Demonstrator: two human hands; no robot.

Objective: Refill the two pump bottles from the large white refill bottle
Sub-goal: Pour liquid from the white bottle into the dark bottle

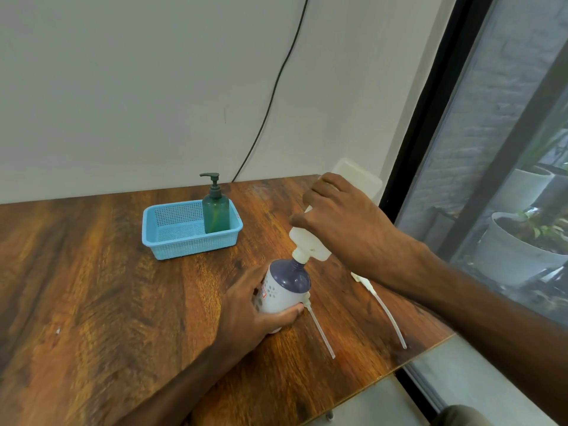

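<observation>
Fig.: pour stage, first pump bottle. Nearest, toward the desk's point(92, 287) right edge, the left hand point(246, 305) is curled about the lower body of the purple-topped pump bottle point(285, 287), thumb on the near side and fingers round the far side, steadying it; its neck is open, pump off. Just beside it lies a loose dip tube point(321, 330), w/ a second dip tube point(388, 315) nearer the right edge, partly under the right forearm. Above, the right hand point(347, 222) wraps the large white refill bottle point(304, 241) from over the top, fingers closed round its body, bottle tipped steeply so its mouth meets the purple neck. Risks, as judged: both openings are narrow, so a small slip of either hand would put liquid on the desk; too steep a tilt may glug and overflow, esp. as the level inside cannot be seen through the bottle; the near tube could be knocked or wetted. Farther back, near the desk's rear edge, a green pump bottle point(216, 212), pump on, stands upright in the right end of a blue basket point(172, 241), untouched. Behind, a black cable point(276, 87) runs down the wall.
</observation>
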